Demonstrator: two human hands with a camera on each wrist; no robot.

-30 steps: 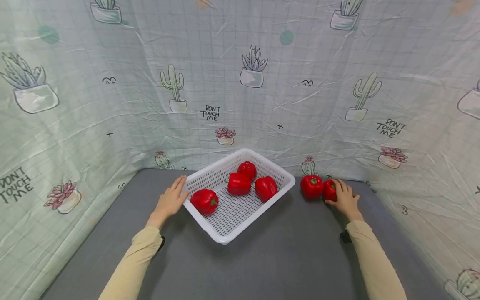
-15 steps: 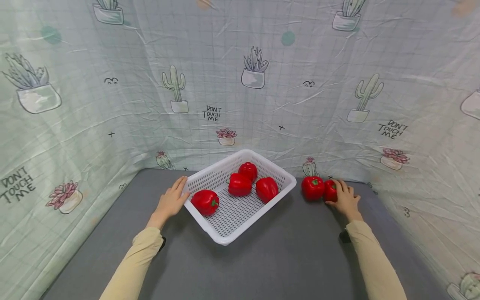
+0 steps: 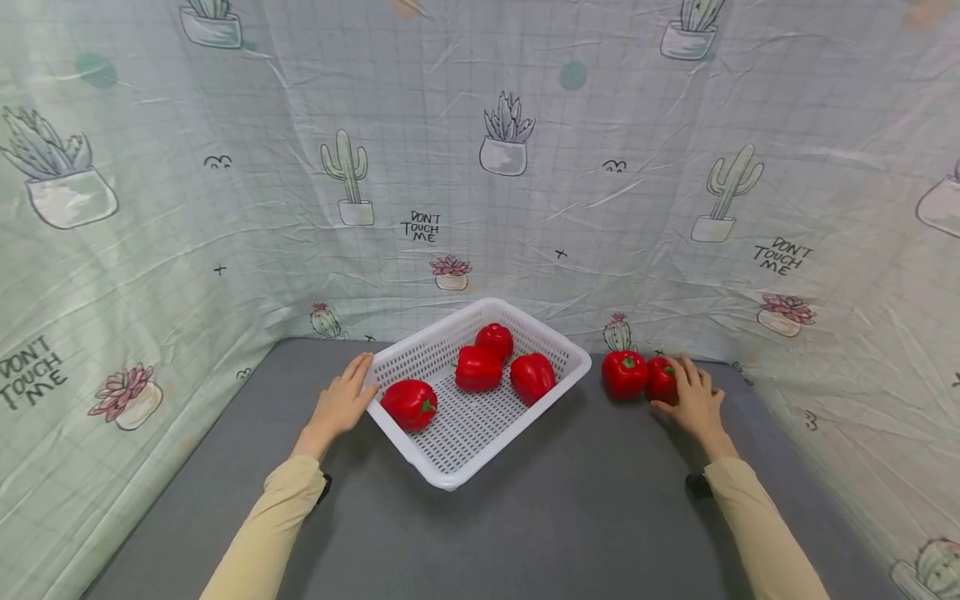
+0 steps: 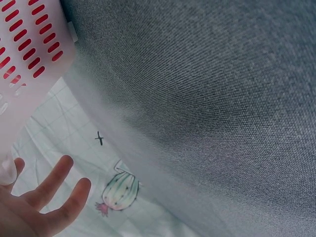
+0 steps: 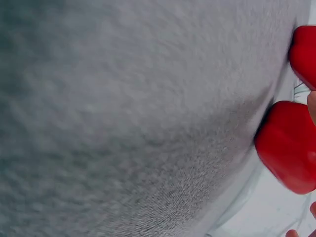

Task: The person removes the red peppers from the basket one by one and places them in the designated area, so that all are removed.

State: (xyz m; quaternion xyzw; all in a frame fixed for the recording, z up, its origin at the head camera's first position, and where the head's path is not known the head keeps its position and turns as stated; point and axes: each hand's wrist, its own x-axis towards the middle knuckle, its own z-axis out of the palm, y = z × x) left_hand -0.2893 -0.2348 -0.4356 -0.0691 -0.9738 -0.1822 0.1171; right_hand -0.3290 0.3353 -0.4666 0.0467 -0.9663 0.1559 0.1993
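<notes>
Right hand [image 3: 699,408] shifts toward three o'clock, fingers apart at a pepper [image 3: 660,380] — left hand [image 3: 341,405] spread on basket [image 3: 517,422] — four peppers in, two out.

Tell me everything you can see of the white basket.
The white basket is rectangular and shallow, seemingly plastic, with slotted walls, a perforated floor and a smooth rim. It stands open side up on the gray table, set diagonally in the head view. Four red bell peppers lie inside. The left hand touches the rim at its left corner.
</notes>
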